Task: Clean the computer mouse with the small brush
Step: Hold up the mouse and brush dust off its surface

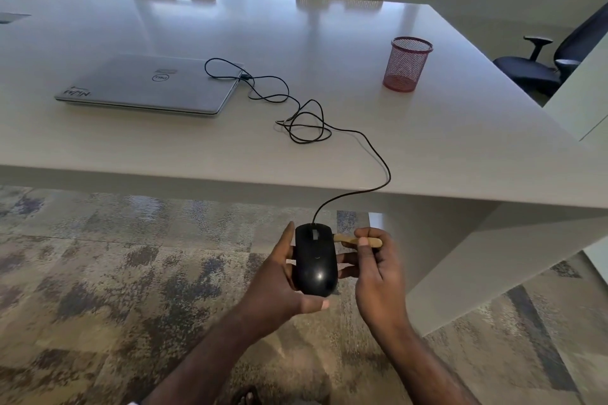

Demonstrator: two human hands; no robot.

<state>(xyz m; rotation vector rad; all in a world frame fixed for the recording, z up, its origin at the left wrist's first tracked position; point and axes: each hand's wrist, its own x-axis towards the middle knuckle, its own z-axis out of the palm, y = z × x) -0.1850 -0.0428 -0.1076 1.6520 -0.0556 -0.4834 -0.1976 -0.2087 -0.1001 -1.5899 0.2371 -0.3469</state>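
Mouse (315,261) in left hand (279,286) grip, brush (358,241) in right hand (378,273) grip, below white table (427,148), over mottled carpet (98,273).

A big white worktop (427,128) is holding a shut laptop (148,85), a red mesh cup (406,64) and a curly black cord (306,122).

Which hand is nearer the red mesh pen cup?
Right. The right hand, holding the brush, is below the table edge on the side of the red mesh pen cup. The left hand, holding the mouse, sits farther over, away from the cup.
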